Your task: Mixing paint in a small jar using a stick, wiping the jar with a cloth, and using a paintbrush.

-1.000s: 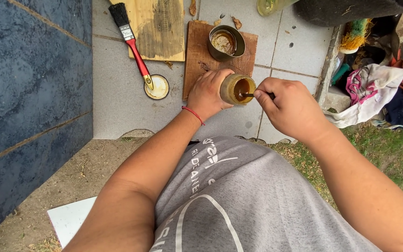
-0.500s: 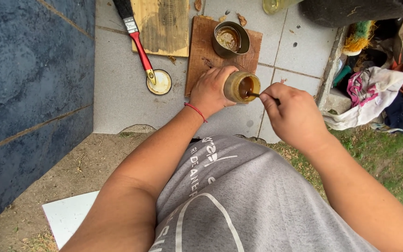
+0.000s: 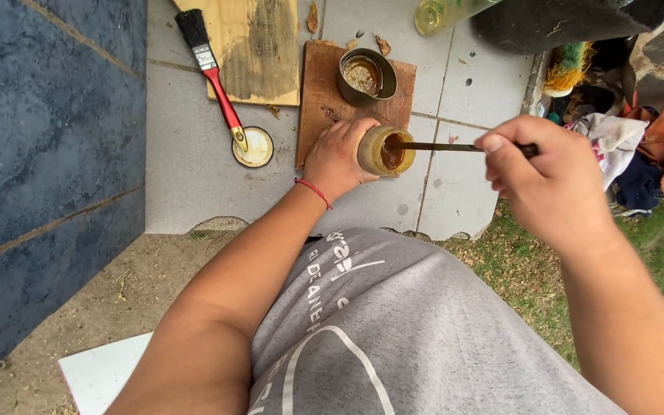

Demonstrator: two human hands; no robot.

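My left hand [image 3: 340, 154] grips a small glass jar [image 3: 384, 151] of brown liquid, tilted with its mouth toward the right. My right hand [image 3: 547, 180] holds a thin dark stick [image 3: 447, 146] by its far end, and the stick's tip reaches into the jar's mouth. Both are held above grey paving tiles [image 3: 194, 177]. Just beyond the jar, a metal tin [image 3: 366, 75] with brownish contents stands on a small wooden board [image 3: 324, 100].
A red-handled paintbrush [image 3: 217, 84] rests with its handle end on a round lid [image 3: 253, 147]. A larger pale wooden board [image 3: 259, 46] lies behind it. A dark blue wall [image 3: 40, 138] is on the left. Rags and clothing [image 3: 639, 146] are piled at the right, beside grass [image 3: 516, 269].
My right hand has drawn back to the right, pulling most of the stick out of the jar. The jar has tipped further toward the right.
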